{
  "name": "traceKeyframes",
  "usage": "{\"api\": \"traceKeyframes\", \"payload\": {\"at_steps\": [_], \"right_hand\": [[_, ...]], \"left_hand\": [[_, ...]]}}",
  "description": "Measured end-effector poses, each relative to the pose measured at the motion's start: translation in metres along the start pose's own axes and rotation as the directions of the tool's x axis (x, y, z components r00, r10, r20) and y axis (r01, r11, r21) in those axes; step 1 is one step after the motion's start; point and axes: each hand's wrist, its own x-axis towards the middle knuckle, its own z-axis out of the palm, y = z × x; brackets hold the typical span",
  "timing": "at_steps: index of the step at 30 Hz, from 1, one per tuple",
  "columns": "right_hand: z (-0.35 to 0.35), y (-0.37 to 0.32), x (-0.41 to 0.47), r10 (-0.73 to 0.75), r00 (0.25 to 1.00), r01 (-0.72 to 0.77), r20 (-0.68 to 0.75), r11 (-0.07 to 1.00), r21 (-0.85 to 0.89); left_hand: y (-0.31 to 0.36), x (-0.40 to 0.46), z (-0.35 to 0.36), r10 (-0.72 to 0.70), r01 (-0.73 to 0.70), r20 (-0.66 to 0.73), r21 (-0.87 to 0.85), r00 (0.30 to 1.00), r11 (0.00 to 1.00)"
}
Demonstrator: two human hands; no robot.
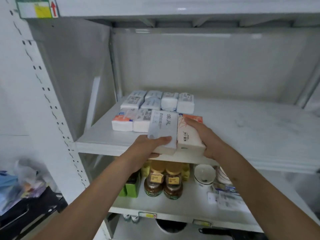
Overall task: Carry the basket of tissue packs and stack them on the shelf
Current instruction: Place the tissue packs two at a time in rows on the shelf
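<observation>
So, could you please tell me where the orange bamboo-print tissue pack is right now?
In the head view, the orange bamboo-print tissue pack sits at the shelf's front edge, under the right hand, beside the grey pack gripped by the left hand.

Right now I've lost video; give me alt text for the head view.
Two hands set tissue packs on the front edge of a white shelf: the left hand grips a grey-blue pack, the right hand an orange-printed pack. More packs lie in rows behind; jars stand below.
</observation>
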Motion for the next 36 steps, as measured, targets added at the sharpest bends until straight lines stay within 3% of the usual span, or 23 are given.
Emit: {"api": "traceKeyframes", "payload": {"at_steps": [8, 11, 15, 17, 23, 29, 33, 34, 36], "right_hand": [[-0.018, -0.019, 0.016, 0.0, 0.993, 0.002, -0.122, 1.0, 0.018], [-0.012, -0.017, 0.03, -0.026, 0.987, 0.031, -0.162, 0.999, 0.031], [-0.005, -0.011, 0.034, -0.135, 0.932, 0.09, -0.337, 0.985, -0.146], [-0.005, -0.004, 0.033, -0.181, 0.908, 0.131, -0.378, 0.979, -0.155], [-0.007, 0.004, 0.024, -0.318, 0.881, 0.244, -0.351, 0.94, -0.24], [-0.004, -0.002, -0.002, -0.352, 0.931, 0.27, -0.092, 0.838, -0.474], [-0.013, 0.002, -0.016, -0.348, 0.937, 0.28, 0.026, 0.706, -0.651], [-0.017, 0.005, -0.018, -0.357, 0.933, 0.286, 0.043, 0.663, -0.692], [-0.025, 0.011, -0.019, -0.425, 0.902, 0.316, 0.074, 0.534, -0.784]], "left_hand": [[0.018, 0.035, 0.024, 0.072, -0.068, -0.055, 0.065, 0.996, 0.996], [0.021, 0.043, 0.016, 0.143, -0.128, -0.078, 0.174, 0.987, 0.976], [0.017, 0.046, 0.005, 0.166, -0.168, 0.031, 0.293, 0.986, 0.941], [0.014, 0.044, -0.002, 0.186, -0.215, 0.114, 0.366, 0.976, 0.905], [0.014, 0.051, -0.018, 0.264, -0.278, 0.111, 0.574, 0.958, 0.77], [0.01, 0.047, -0.024, 0.425, -0.275, -0.066, 0.67, 0.903, 0.689], [0.002, 0.045, -0.036, 0.609, -0.303, -0.07, 0.818, 0.79, 0.489], [0.0, 0.043, -0.038, 0.653, -0.347, -0.02, 0.835, 0.757, 0.427], [-0.004, 0.042, -0.039, 0.736, -0.445, 0.172, 0.875, 0.655, 0.191]]}}
